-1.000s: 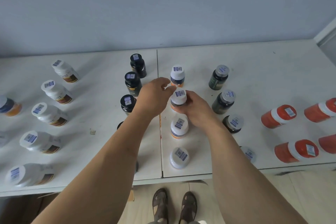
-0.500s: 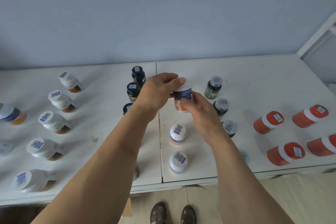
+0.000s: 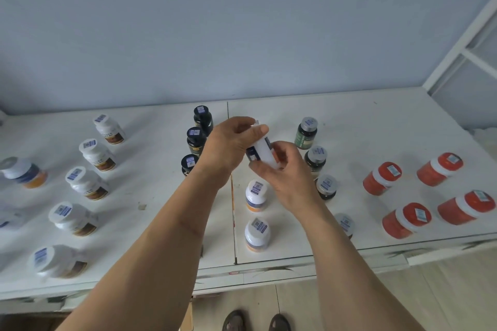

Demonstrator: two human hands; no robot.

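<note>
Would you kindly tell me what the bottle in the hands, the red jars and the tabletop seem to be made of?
Held bottle: likely opaque white plastic, smooth, with a soft sheen and no see-through.
Red jars: probably plastic, orange-red bodies, white collars; tinted wall or contents, unclear.
Tabletop: white painted or laminated board, matte; its front edge looks chipped.

The cap of the white bottle (image 3: 262, 154) is largely covered by the left hand (image 3: 228, 145); its base is masked by the fingers (image 3: 289, 152) of the right hand (image 3: 287, 180). A dark bottle (image 3: 189, 162) and a grey-capped bottle (image 3: 346, 223) are partly hidden behind the forearms. A blurred bottle (image 3: 9, 219) is cut by the left edge. Label print cannot be read.
</note>
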